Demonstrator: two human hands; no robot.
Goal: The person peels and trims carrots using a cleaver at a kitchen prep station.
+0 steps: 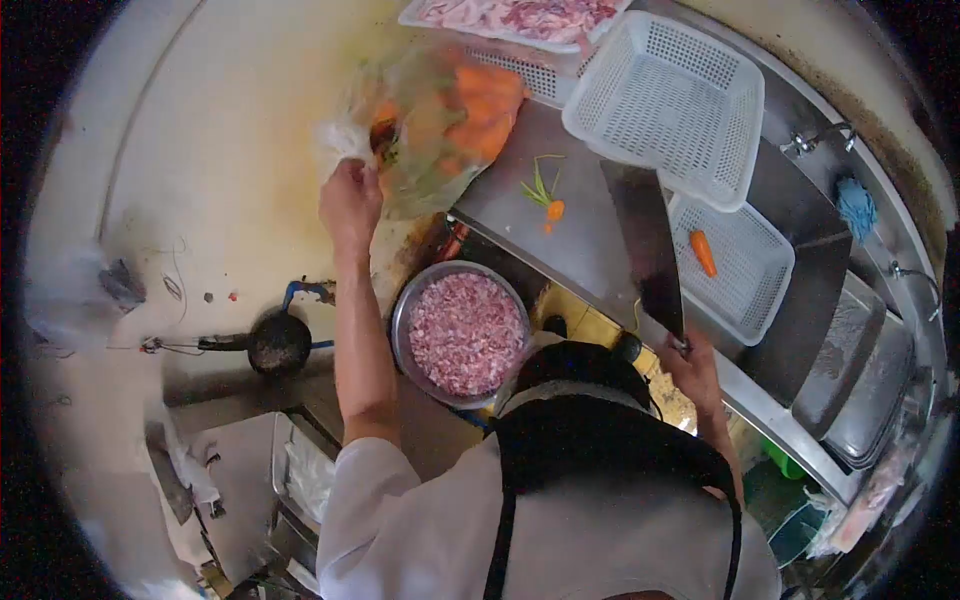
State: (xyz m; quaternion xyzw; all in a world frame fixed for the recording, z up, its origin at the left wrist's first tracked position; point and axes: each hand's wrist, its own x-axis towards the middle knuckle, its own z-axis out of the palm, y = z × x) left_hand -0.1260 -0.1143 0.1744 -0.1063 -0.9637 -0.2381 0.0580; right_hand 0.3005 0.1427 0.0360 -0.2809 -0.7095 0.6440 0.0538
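My left hand (pixel 352 195) is closed on the gathered neck of a clear plastic bag (pixel 415 150) full of carrots (pixel 485 110). The bag rests over the left end of the steel counter. On the right, my right hand (pixel 692 362) grips the handle of a wide, dark-bladed cleaver (pixel 645 230), its blade reaching up across the counter. Between the two lies a cut carrot top (pixel 555 210) with green stems. One carrot (pixel 702 253) sits in the lower white basket (pixel 745 285), right of the blade.
An empty white basket (pixel 675 90) overlaps the lower one. Meat (pixel 520 15) fills a white tray at the top. A metal bowl (pixel 400 345) of minced meat (pixel 467 333) stands below the counter's front edge. Taps (pixel 822 138) and a blue cloth (pixel 856 208) are at the right.
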